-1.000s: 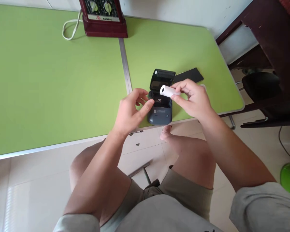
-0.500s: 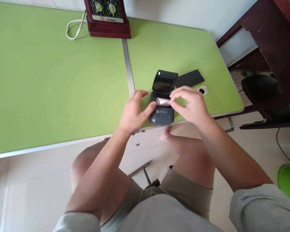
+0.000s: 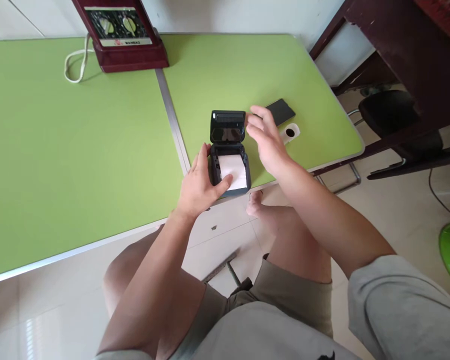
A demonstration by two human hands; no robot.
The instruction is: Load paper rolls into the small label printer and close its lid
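Note:
A small dark portable label printer [image 3: 212,172] sits near the table's front edge with its lid [image 3: 228,126] raised. White paper [image 3: 232,167] stretches from its compartment over the front of the body. My left hand [image 3: 199,186] grips the printer's left side, its thumb pressing the paper down near the front. My right hand [image 3: 266,137] is beside the lid's right edge, fingers apart and slightly curled, with nothing in it. Behind it lies a black phone [image 3: 282,111], partly covered by the hand. A white piece with a black round spot [image 3: 290,133] lies just right of that hand.
A maroon appliance [image 3: 131,57] with two dials stands at the back, its white cord [image 3: 75,65] looped on the left. A metal seam [image 3: 170,112] crosses the green table [image 3: 97,150]. To the right are a dark chair [image 3: 397,117] and dark wooden furniture [image 3: 416,60].
The paper, earlier inside the compartment, now lies out over the printer's front. My right hand has let go of it and moved up beside the lid. My left thumb has come onto the paper.

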